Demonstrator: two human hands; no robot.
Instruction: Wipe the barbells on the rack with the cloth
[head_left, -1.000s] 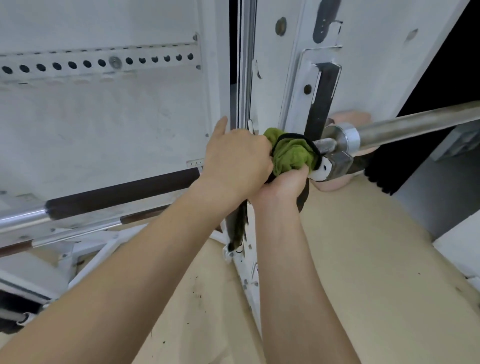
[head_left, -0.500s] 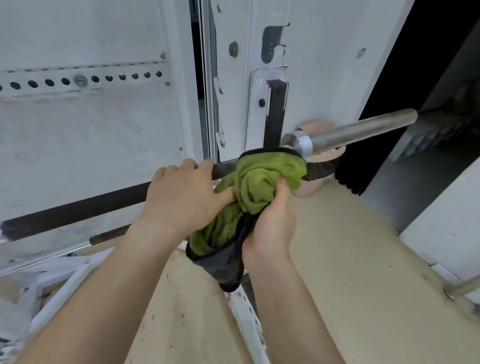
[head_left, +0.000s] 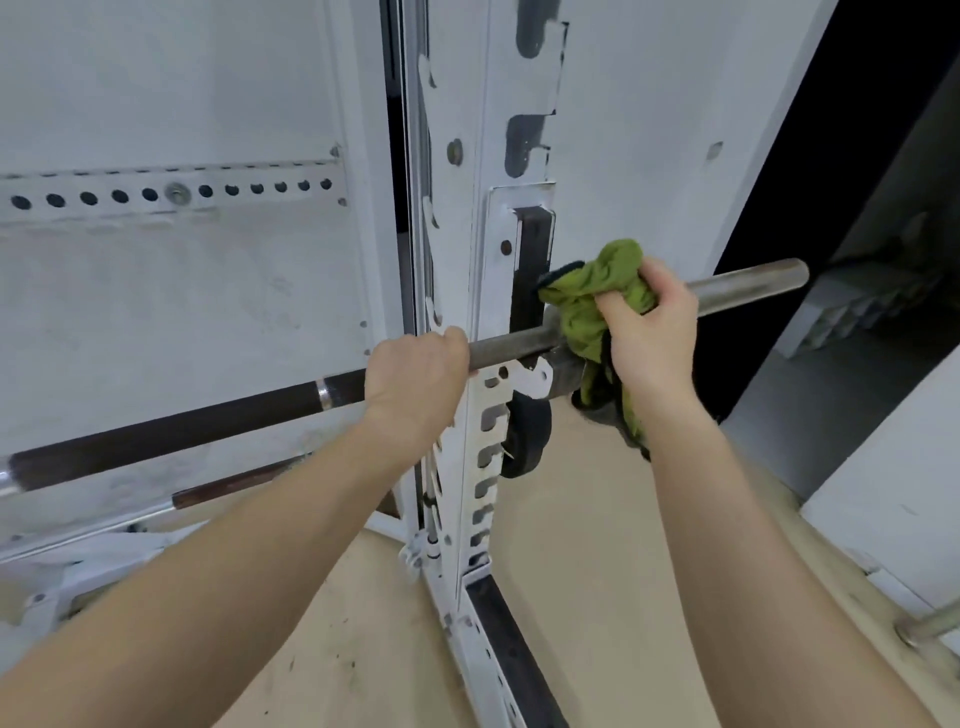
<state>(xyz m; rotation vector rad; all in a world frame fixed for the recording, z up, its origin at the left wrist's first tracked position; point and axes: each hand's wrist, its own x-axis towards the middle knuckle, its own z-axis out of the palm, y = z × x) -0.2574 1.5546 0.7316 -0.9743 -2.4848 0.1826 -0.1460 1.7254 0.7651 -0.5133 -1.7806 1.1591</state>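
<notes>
From the head view, the barbell (head_left: 514, 343) lies across the white rack (head_left: 478, 467), running from lower left to upper right — dark along its shaft, bare grey steel at the sleeve end. The left hand (head_left: 415, 384) is closed around the shaft just left of the upright. The right hand (head_left: 649, 332) clutches a crumpled green cloth (head_left: 592, 296) against the sleeve, its dark-edged tail hanging below.

Left hand (head_left: 415, 374) gripping barbell (head_left: 182, 431) beside white rack upright (head_left: 467, 260), right hand (head_left: 649, 338) clutching green cloth (head_left: 597, 291) around bar sleeve
</notes>
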